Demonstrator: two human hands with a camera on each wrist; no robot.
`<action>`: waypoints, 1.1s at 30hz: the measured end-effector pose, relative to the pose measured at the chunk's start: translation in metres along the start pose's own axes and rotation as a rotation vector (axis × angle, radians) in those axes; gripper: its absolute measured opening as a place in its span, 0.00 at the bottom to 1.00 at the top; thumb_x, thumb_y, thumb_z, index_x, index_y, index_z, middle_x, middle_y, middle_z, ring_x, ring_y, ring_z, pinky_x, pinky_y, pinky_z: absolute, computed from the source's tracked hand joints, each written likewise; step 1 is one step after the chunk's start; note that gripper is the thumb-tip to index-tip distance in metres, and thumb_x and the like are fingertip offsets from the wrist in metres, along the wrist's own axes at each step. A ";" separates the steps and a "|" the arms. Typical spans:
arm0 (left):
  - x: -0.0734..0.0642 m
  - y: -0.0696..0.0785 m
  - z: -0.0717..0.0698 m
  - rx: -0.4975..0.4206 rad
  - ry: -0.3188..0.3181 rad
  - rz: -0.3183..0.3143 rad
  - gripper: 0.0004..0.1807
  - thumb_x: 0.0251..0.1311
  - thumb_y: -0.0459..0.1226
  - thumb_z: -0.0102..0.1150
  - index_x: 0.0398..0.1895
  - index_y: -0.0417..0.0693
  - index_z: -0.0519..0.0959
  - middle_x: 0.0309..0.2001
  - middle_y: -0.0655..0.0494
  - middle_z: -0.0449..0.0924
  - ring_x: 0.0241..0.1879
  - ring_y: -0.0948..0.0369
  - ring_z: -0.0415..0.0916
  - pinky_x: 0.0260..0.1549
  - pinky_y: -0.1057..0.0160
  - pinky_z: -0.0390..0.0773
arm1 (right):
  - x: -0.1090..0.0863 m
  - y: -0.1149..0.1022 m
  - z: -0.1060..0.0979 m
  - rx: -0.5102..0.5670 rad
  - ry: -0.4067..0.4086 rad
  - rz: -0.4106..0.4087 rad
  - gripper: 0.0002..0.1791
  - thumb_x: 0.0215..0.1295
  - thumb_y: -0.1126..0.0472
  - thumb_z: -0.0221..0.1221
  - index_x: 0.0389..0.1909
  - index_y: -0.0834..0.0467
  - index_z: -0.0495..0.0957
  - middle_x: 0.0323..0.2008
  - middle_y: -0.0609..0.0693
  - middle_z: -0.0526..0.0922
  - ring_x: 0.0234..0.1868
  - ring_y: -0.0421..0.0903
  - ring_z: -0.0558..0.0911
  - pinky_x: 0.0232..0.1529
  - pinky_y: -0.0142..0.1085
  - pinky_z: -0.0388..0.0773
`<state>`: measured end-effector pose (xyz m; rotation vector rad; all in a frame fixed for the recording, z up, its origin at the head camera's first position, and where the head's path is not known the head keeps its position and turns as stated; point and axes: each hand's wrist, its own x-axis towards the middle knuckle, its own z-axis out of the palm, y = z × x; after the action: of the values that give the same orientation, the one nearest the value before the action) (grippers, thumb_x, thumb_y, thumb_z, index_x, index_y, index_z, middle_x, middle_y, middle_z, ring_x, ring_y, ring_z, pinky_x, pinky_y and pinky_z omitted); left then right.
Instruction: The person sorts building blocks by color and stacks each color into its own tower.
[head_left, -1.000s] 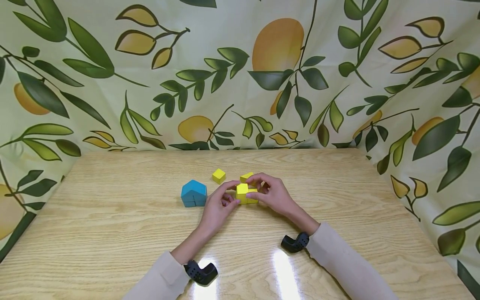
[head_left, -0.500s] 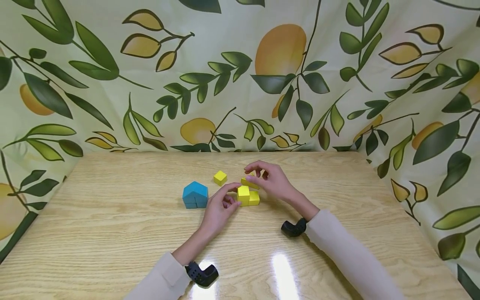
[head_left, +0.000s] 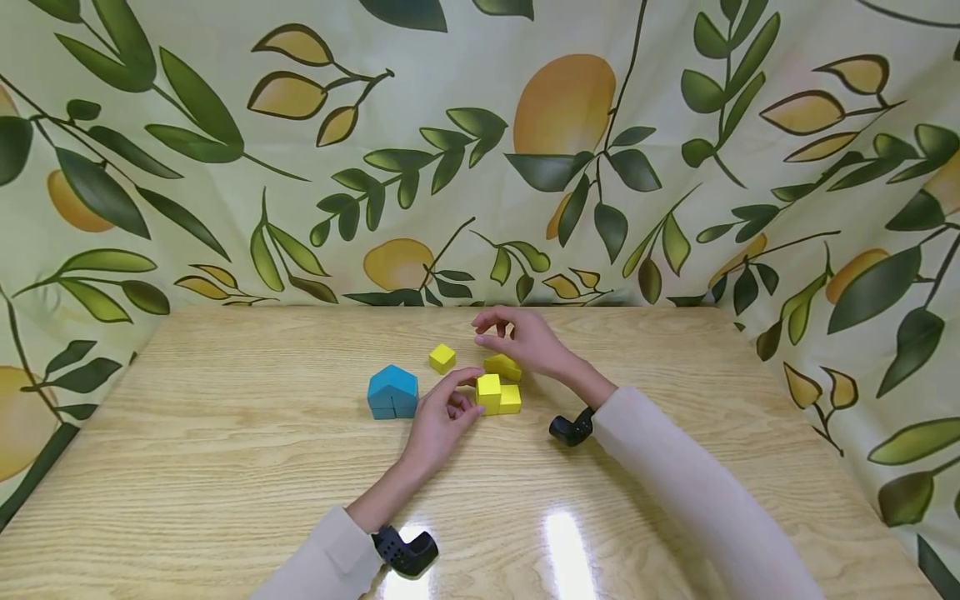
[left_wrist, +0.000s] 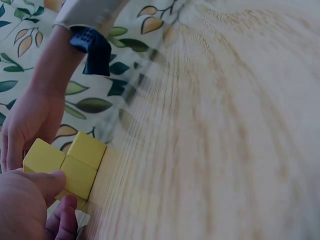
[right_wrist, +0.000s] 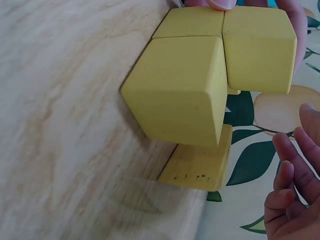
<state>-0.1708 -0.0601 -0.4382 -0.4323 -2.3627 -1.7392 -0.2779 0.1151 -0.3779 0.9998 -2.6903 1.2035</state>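
In the head view, a yellow cube (head_left: pixel 488 392) is stacked at the left of a small yellow group, with a lower yellow cube (head_left: pixel 509 398) beside it on the right. My left hand (head_left: pixel 435 429) holds this group at its left side, thumb in front and index finger behind. The left wrist view shows the thumb (left_wrist: pixel 50 184) against the yellow blocks (left_wrist: pixel 80 176). Beyond the group, a flat yellow angled block (head_left: pixel 502 367) lies on the table. Over it hovers my right hand (head_left: pixel 525 340), fingers loosely bent and holding nothing; the right wrist view shows its fingers (right_wrist: pixel 295 185) apart from the blocks.
A single yellow cube (head_left: pixel 442 358) lies farther back, left of the right hand. Left of my left hand stands a blue house-shaped group of blocks (head_left: pixel 392 392). A leaf-patterned cloth (head_left: pixel 450 192) rises behind the wooden table (head_left: pixel 247 458).
My right hand has let go of the yellow group and moved away toward the back of the table, passing over the angled block. The left hand keeps its hold.
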 end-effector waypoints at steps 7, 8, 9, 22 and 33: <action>0.000 -0.002 -0.002 0.001 0.005 0.011 0.27 0.53 0.25 0.66 0.56 0.52 0.76 0.46 0.55 0.78 0.28 0.61 0.73 0.26 0.68 0.75 | 0.012 -0.004 0.008 -0.052 -0.059 -0.052 0.15 0.63 0.55 0.63 0.47 0.60 0.81 0.38 0.43 0.82 0.33 0.42 0.73 0.29 0.35 0.69; 0.000 -0.002 -0.002 0.001 0.007 0.014 0.27 0.53 0.25 0.66 0.56 0.52 0.76 0.46 0.55 0.78 0.28 0.61 0.73 0.26 0.67 0.75 | 0.014 -0.004 0.009 -0.057 -0.071 -0.066 0.15 0.63 0.56 0.64 0.46 0.60 0.81 0.39 0.43 0.82 0.33 0.42 0.73 0.30 0.35 0.70; 0.000 -0.002 -0.002 0.003 0.009 0.015 0.27 0.53 0.25 0.66 0.56 0.53 0.76 0.46 0.55 0.78 0.28 0.61 0.73 0.26 0.67 0.75 | 0.015 -0.005 0.011 -0.058 -0.083 -0.081 0.15 0.62 0.56 0.64 0.46 0.60 0.81 0.39 0.44 0.82 0.33 0.42 0.73 0.30 0.35 0.70; -0.001 -0.003 -0.004 -0.012 0.020 0.030 0.27 0.52 0.24 0.66 0.55 0.49 0.76 0.35 0.52 0.77 0.29 0.59 0.73 0.27 0.67 0.75 | 0.035 -0.006 0.021 -0.060 -0.285 -0.080 0.20 0.59 0.58 0.67 0.53 0.57 0.79 0.48 0.47 0.81 0.41 0.44 0.72 0.40 0.37 0.72; 0.000 -0.002 -0.001 -0.005 0.003 0.015 0.27 0.53 0.25 0.66 0.56 0.52 0.76 0.46 0.55 0.78 0.29 0.61 0.73 0.26 0.67 0.75 | 0.042 0.002 0.026 -0.017 -0.399 -0.002 0.23 0.59 0.61 0.67 0.56 0.54 0.78 0.51 0.42 0.79 0.41 0.46 0.72 0.43 0.37 0.71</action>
<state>-0.1712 -0.0615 -0.4399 -0.4475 -2.3473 -1.7386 -0.3066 0.0755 -0.3855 1.3688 -2.9790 1.0754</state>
